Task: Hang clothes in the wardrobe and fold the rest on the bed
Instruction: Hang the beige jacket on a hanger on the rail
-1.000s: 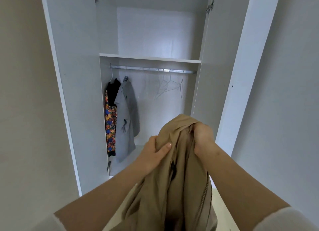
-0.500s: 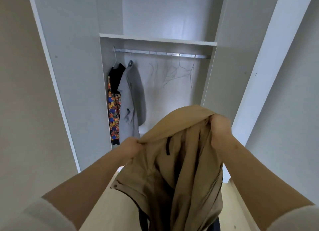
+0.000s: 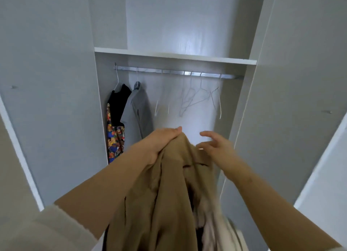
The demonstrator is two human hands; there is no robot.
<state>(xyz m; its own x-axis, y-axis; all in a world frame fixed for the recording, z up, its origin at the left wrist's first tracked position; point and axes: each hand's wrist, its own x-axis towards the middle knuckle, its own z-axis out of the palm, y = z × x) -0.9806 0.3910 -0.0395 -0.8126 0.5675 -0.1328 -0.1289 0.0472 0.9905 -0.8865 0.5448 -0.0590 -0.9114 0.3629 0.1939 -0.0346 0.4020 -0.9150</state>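
A tan jacket point(image 3: 169, 190) hangs bunched in front of me, and my left hand point(image 3: 161, 140) grips it at the top. My right hand point(image 3: 216, 145) is off the cloth just to its right, fingers spread and reaching forward. Ahead stands the open white wardrobe point(image 3: 174, 55) with a metal rail point(image 3: 174, 72). On the rail's left hang a black and floral garment point(image 3: 115, 119) and a grey shirt point(image 3: 138, 110). Several bare wire hangers point(image 3: 195, 98) hang at the rail's middle and right.
The wardrobe's two open doors point(image 3: 47, 100) flank me on both sides. A white shelf point(image 3: 174, 56) runs above the rail. A pale cloth point(image 3: 214, 230) shows beside the jacket's lower right.
I have come closer to the wardrobe. My right hand has let go of the jacket and opened toward the hangers; my left hand now grips the jacket's top alone.
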